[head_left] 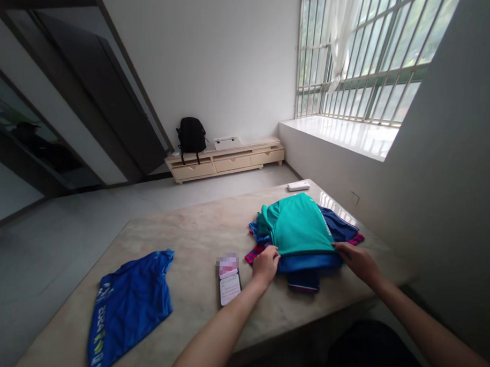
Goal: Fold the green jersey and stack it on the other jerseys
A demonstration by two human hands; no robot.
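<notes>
A teal garment (302,225), likely a shirt, lies spread on top of a pile of clothes on the marble-look table (179,229). My left hand (265,264) pinches its near left corner, and my right hand (357,262) pinches the near right corner. Under it show a bright blue garment (310,263), a dark navy piece (303,282) and a red-and-navy checked cloth (254,253). More dark blue fabric (338,224) sticks out at the right. Apart from the pile, a blue garment with white lettering (130,302) lies at the table's left.
A phone (228,282) with its screen lit lies left of my left hand. At the far table corner is a small white box-like object (298,186). Beyond stands a low wooden cabinet (232,162) with a black backpack (191,136). A wall (441,201) borders the right.
</notes>
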